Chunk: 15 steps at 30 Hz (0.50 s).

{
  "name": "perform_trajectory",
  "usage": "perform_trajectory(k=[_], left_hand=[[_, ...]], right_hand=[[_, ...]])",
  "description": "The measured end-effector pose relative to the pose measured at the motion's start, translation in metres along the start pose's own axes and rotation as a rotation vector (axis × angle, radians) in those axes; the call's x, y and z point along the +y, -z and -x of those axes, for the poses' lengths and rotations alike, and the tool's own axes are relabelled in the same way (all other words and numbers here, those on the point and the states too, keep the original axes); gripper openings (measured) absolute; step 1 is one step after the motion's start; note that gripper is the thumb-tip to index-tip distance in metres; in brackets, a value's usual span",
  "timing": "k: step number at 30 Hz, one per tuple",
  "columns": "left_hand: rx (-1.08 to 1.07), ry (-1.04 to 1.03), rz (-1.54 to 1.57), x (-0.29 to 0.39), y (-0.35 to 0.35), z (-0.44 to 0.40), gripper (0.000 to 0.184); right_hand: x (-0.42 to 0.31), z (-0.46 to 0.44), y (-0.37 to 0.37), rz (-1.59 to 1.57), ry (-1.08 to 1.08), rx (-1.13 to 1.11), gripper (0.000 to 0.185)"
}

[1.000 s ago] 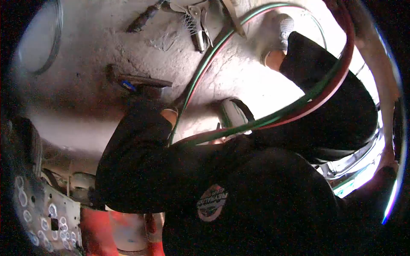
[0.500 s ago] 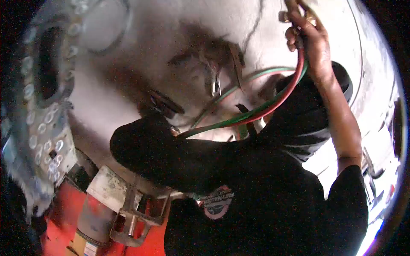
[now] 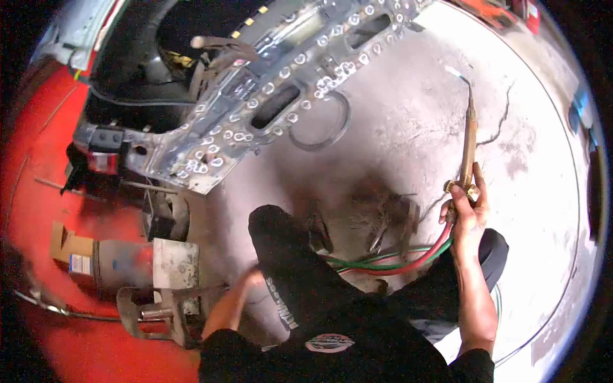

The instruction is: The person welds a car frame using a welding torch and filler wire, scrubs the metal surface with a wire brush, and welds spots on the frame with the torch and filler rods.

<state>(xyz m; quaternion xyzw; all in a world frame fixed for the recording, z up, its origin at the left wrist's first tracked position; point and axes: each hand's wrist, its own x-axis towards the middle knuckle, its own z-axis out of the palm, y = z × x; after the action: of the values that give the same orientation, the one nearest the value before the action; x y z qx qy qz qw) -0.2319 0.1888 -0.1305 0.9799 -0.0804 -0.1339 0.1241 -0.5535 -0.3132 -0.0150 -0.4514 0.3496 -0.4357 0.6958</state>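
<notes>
My right hand (image 3: pixel 467 214) is wrapped round the valve end of a brass gas torch (image 3: pixel 470 140), held upright over the floor. A short bluish-white flame (image 3: pixel 453 71) shows at its bent tip. Red and green hoses (image 3: pixel 408 263) run from the torch's lower end across my legs. On the left, my left forearm (image 3: pixel 235 300) reaches down beside my knee; the hand itself is hidden behind the leg. A metal car panel (image 3: pixel 281 83) with many white-circled spots stands ahead, to the left of the torch.
Several tools (image 3: pixel 383 223) lie on the floor (image 3: pixel 408 127) ahead of my knees, with a wire coil (image 3: pixel 322 121) beyond. At left are a cardboard box (image 3: pixel 67 246), a metal clamp (image 3: pixel 153 314) and a red surface (image 3: pixel 96 351). A hammer handle (image 3: pixel 217 43) rests at the panel.
The view has swung up and left, bringing the panel to the centre. My right hand and the torch now show fully, with a flame at the tip. My left forearm has come into view.
</notes>
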Motion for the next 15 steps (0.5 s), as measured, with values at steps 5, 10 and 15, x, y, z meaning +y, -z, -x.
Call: perform_trajectory(k=[5, 10, 15], left_hand=[[0.366, -0.409, 0.414, 0.194, 0.168, -0.036, 0.043], [-0.295, -0.616, 1.504, 0.386, 0.217, -0.024, 0.072], [-0.602, -0.522, 2.201, 0.471, 0.183, -0.036, 0.055]], right_hand=[[-0.006, -0.002, 0.001, -0.004, 0.039, -0.078, 0.080], [0.013, -0.021, -0.002, -0.081, 0.059, -0.139, 0.077], [0.018, -0.033, 0.003, -0.022, 0.037, -0.166, 0.075]])
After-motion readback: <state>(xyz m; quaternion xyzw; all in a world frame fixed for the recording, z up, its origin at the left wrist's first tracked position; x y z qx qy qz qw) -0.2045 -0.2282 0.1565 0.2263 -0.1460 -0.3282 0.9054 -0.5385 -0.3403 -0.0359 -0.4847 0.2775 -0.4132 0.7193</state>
